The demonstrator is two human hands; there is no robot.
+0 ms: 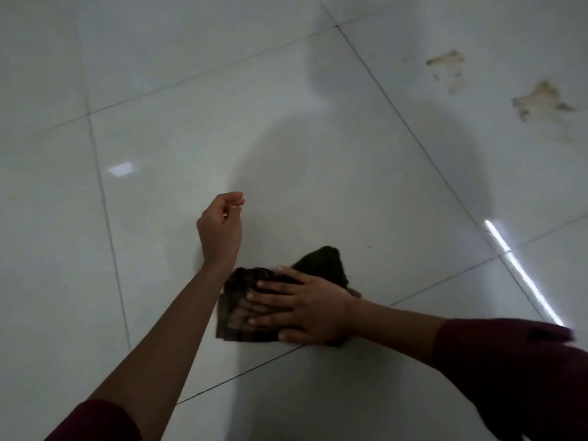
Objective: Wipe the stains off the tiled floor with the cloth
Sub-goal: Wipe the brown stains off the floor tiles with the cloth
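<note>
Right hand flat, fingers straight, pressing dark cloth on tiled floor. Left hand loosely curled, empty, just beyond cloth. Brown stains well apart from cloth: risks being missed, or smeared.

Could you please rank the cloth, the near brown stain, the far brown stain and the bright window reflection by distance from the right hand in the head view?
From the right hand:
1. Cloth, directly under the palm.
2. Window reflection, up to the left.
3. Near brown stain, upper right.
4. Far brown stain, just beyond it.
</note>
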